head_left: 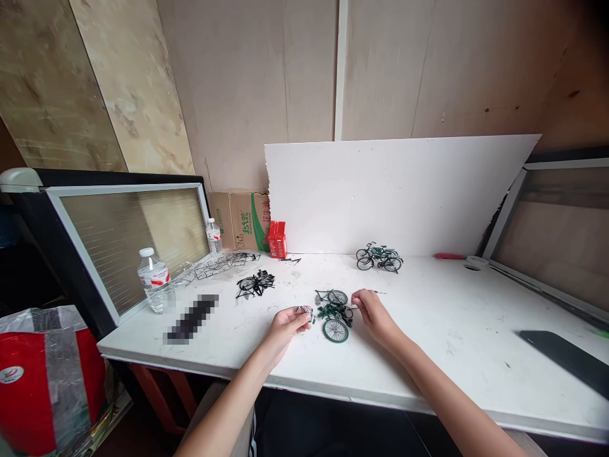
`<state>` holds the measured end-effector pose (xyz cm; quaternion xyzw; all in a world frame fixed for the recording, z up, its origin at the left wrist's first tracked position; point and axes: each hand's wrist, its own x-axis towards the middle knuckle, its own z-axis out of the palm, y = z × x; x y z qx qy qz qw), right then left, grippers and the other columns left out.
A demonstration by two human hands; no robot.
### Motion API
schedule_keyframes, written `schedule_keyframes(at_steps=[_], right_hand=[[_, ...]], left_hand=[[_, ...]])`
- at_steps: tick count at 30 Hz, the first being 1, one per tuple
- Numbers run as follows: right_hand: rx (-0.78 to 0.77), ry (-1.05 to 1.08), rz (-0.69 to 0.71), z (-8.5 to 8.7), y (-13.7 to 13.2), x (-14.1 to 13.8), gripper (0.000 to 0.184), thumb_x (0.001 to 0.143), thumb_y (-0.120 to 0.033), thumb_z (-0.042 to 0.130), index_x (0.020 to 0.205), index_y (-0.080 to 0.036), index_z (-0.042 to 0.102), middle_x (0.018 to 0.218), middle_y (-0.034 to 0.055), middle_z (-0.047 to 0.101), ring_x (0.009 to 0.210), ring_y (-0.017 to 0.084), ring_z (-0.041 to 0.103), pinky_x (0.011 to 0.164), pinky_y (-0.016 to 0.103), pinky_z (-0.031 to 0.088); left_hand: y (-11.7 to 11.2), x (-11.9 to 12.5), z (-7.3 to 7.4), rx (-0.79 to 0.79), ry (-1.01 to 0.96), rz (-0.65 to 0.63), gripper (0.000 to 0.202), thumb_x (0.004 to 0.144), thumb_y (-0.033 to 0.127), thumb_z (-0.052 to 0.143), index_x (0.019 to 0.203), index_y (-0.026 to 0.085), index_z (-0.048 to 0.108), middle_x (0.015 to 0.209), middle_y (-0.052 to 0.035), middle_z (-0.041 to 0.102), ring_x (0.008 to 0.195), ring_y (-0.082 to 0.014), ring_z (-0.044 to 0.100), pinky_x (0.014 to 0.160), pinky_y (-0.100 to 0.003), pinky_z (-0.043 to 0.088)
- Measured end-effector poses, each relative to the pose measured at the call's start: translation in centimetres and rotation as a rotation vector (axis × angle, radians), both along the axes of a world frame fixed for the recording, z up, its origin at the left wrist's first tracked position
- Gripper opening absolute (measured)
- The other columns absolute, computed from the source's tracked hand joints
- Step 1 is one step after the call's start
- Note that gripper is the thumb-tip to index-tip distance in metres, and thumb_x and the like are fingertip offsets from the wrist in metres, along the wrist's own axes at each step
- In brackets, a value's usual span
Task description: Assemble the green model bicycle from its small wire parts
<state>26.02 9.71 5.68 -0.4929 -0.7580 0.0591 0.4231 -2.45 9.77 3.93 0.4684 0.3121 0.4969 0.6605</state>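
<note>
My left hand [288, 325] is closed on a small green model bicycle part [307, 312], pinched between thumb and fingertips; its exact shape is too small to tell. Just right of it, on the white table, lies a loose pile of green model bicycle parts [335, 312] with spoked wheels and a frame. A green-rimmed wheel [335, 331] is nearest the table's front edge. My right hand [375, 312] hovers at the right side of this pile, thumb and fingers pressed together. Whatever is in that pinch, if anything, is too small to make out.
Assembled model bicycles [379, 257] stand at the back. Black bicycle parts [255, 284] and thin part frames [219, 266] lie to the left, near two water bottles [155, 282]. A red box [278, 239] fronts a carton [240, 219]. A dark flat device [568, 358] lies right.
</note>
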Motion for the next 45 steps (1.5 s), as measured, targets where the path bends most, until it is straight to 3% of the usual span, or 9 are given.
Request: schedule_keyframes(at_steps=[8,14,18,26,35,40,45], right_hand=[[-0.148,0.183,0.060,0.5,-1.1,-3.0,0.038,0.108,-0.055,0.049,0.098,-0.024,0.068,0.100,0.0095,0.074,0.090,0.027,0.067,0.085,0.041,0.053],[-0.243,0.307,0.102,0.4,-1.2,-3.7,0.047,0.099,-0.067,0.060,0.098,-0.023,0.076,0.104,0.0114,0.079,0.096,0.031,0.071,0.085,0.042,0.055],[-0.263,0.406,0.132,0.7,-1.0,-3.5,0.053,0.095,-0.073,0.062,0.093,-0.021,0.072,0.097,0.0111,0.076,0.088,0.028,0.068,0.080,0.039,0.054],[-0.268,0.408,0.202,0.3,-1.5,-4.5,0.041,0.101,-0.063,0.058,0.093,-0.023,0.066,0.093,0.0071,0.070,0.089,0.026,0.065,0.085,0.039,0.052],[-0.518,0.686,0.341,-0.8,-0.9,-5.1,0.046,0.096,-0.070,0.062,0.091,-0.024,0.054,0.095,0.0044,0.059,0.082,0.019,0.055,0.074,0.032,0.051],[-0.492,0.596,0.313,-0.7,-1.0,-5.2,0.050,0.097,-0.075,0.053,0.091,-0.026,0.048,0.098,0.0058,0.056,0.088,0.022,0.056,0.073,0.033,0.052],[-0.511,0.620,0.309,-0.5,-1.4,-5.5,0.051,0.094,-0.075,0.060,0.091,-0.025,0.051,0.098,0.0054,0.057,0.089,0.021,0.056,0.074,0.032,0.053]], left_hand=[[-0.4,0.4,0.0,0.026,0.026,0.005,0.041,0.074,0.043,0.096,0.102,0.017,0.081,0.100,-0.0058,0.071,0.086,-0.0150,0.062,0.089,-0.031,0.046],[-0.6,0.8,0.1,0.076,0.056,0.002,0.043,0.075,0.046,0.095,0.102,0.016,0.081,0.097,-0.0072,0.072,0.087,-0.0165,0.062,0.087,-0.031,0.047],[-0.9,0.9,0.5,0.070,0.057,0.002,0.046,0.071,0.047,0.096,0.099,0.015,0.081,0.093,-0.0075,0.073,0.084,-0.0171,0.062,0.085,-0.031,0.047],[-0.7,0.6,0.0,0.105,0.069,-0.045,0.042,0.076,0.046,0.094,0.098,0.014,0.079,0.098,-0.0094,0.075,0.093,-0.0195,0.066,0.091,-0.033,0.048],[-0.5,0.2,-0.6,0.106,0.083,-0.041,0.043,0.078,0.044,0.093,0.103,0.013,0.079,0.105,-0.0130,0.078,0.098,-0.0221,0.070,0.092,-0.035,0.050],[-0.3,0.4,-0.5,0.069,0.063,-0.006,0.045,0.073,0.044,0.096,0.101,0.013,0.079,0.102,-0.0119,0.078,0.095,-0.0214,0.070,0.089,-0.035,0.051],[-0.3,0.4,-0.3,0.047,0.039,-0.013,0.047,0.069,0.043,0.098,0.098,0.012,0.079,0.100,-0.0108,0.078,0.092,-0.0201,0.070,0.088,-0.035,0.052]])
